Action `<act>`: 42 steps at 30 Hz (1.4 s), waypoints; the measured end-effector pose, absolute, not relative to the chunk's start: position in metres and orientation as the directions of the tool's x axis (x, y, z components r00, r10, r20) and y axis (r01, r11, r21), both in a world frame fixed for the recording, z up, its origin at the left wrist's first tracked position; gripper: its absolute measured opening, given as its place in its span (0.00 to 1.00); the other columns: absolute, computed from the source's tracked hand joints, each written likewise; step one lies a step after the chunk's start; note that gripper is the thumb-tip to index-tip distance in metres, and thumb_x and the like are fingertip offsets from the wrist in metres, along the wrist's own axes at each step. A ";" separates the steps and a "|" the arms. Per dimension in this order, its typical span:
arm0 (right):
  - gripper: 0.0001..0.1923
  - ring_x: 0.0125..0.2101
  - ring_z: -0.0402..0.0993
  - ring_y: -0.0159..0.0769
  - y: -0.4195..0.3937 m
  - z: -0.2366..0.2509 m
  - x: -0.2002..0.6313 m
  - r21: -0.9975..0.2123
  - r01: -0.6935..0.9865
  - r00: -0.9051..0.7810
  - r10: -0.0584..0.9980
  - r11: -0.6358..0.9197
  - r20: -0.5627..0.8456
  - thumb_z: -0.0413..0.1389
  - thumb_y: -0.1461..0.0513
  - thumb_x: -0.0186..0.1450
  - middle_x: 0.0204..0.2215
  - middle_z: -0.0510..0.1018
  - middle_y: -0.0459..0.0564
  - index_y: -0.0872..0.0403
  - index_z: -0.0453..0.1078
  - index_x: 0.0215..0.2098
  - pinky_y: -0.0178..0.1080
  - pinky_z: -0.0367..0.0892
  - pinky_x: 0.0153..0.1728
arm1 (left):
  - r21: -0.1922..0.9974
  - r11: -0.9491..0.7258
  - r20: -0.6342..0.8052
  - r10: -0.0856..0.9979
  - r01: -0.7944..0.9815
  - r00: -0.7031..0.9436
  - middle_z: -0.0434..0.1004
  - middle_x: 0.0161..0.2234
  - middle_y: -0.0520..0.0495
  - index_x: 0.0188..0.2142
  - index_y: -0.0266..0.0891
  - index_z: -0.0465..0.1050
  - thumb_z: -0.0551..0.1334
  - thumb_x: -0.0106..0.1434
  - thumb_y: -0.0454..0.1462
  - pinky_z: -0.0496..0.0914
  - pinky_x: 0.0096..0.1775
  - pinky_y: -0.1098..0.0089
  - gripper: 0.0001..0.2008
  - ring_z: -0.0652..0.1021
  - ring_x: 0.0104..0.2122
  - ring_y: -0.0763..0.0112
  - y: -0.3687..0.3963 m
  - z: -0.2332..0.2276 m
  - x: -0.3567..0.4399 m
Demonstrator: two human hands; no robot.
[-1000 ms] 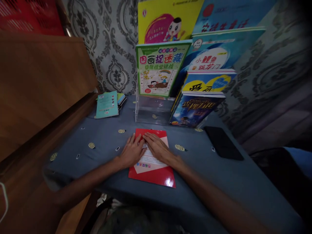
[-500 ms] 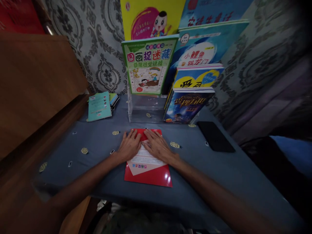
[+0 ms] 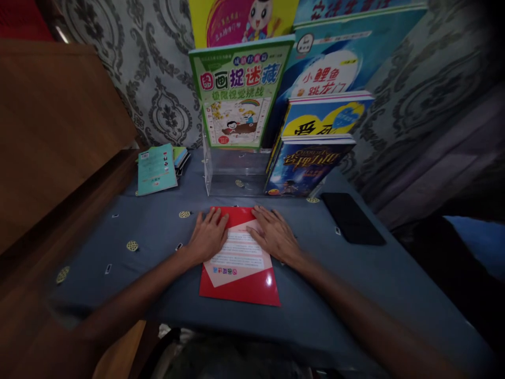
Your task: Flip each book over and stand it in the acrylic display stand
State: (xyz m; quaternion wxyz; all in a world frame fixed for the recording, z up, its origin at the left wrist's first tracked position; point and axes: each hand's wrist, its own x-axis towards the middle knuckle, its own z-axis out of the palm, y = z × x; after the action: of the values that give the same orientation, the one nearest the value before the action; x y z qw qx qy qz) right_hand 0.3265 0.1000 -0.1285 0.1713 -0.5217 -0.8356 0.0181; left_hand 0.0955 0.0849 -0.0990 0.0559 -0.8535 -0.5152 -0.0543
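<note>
In the head view, a wall [image 3: 169, 113] with grey patterned paper stands behind the bench [image 3: 158, 226], and a wooden panel [image 3: 55, 121] fills the far left. The bench wears a blue-grey cloth [image 3: 382, 279] printed with small yellow pineapples [image 3: 184, 215].

The red book [image 3: 239, 287] lies flat at the near middle of the bench, its cover carrying a pale slanted panel of print. Both of the person's hands rest on its far half, set apart from each other, flat and gripping nothing. The left hand [image 3: 208, 234] covers the book's far left edge, with its fingers pointing away from the person. The right hand [image 3: 276, 234] lies across the far right edge, its thumb on the pale panel.

Just beyond the red book, a clear stand [image 3: 221, 181] holds upright books. On its left, a green book [image 3: 240, 95] stands in front of a yellow book [image 3: 213, 23]; on its right, a dark blue book [image 3: 310, 166] is the nearest of several. Far left on the bench lies a small pile topped by a teal book [image 3: 155, 168]. To the right lies a flat black object [image 3: 353, 218], too dark to identify.
</note>
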 end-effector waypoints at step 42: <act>0.26 0.59 0.69 0.48 0.124 -0.130 0.351 -0.532 0.734 -0.319 0.905 0.423 0.281 0.45 0.64 0.69 0.56 0.78 0.54 0.50 0.68 0.63 0.57 0.62 0.60 | 0.068 -0.596 0.214 0.792 0.800 0.572 0.71 0.60 0.34 0.60 0.34 0.67 0.49 0.72 0.36 0.64 0.60 0.51 0.21 0.71 0.60 0.53 0.114 -0.102 0.100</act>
State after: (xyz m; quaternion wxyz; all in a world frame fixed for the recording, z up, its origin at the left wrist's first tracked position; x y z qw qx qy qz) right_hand 0.3506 0.1238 -0.1302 0.2762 -0.5141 -0.7970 0.1553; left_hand 0.1000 0.1137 -0.1023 0.0181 -0.8863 -0.4490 -0.1118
